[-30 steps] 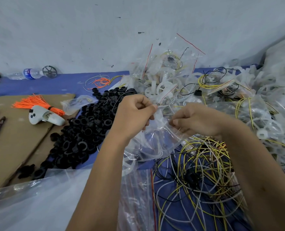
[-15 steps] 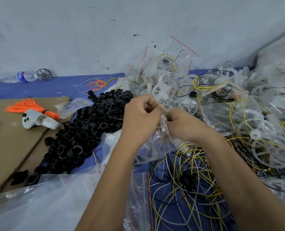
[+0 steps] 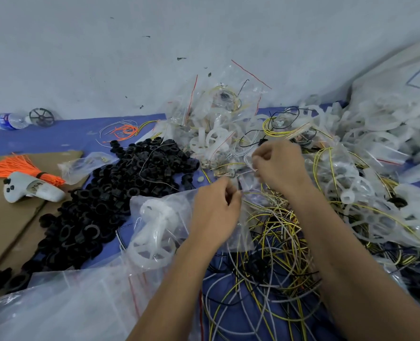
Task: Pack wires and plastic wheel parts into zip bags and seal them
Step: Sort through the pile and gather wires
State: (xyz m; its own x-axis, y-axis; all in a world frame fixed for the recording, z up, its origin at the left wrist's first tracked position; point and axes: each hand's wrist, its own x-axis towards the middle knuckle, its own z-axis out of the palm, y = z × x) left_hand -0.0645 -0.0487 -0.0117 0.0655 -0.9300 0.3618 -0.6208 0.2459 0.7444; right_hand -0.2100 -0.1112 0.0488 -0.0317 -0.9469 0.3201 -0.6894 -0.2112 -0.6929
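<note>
Now we see our left hand [image 3: 213, 212] with curled fingers pinching the top edge of a clear zip bag [image 3: 169, 217] that holds a white plastic wheel [image 3: 152, 244], lying just right of the black ring pile [image 3: 110, 193]. Our right hand [image 3: 280, 166] pinches the same bag's edge farther up, above the tangled wires [image 3: 272, 262] on the blue mat [image 3: 56, 139].

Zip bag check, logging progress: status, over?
Left hand and right hand both pinch zip bag at its top edge. White wheel part inside. Seal unclear. Loose wires tangled just beneath.
</note>
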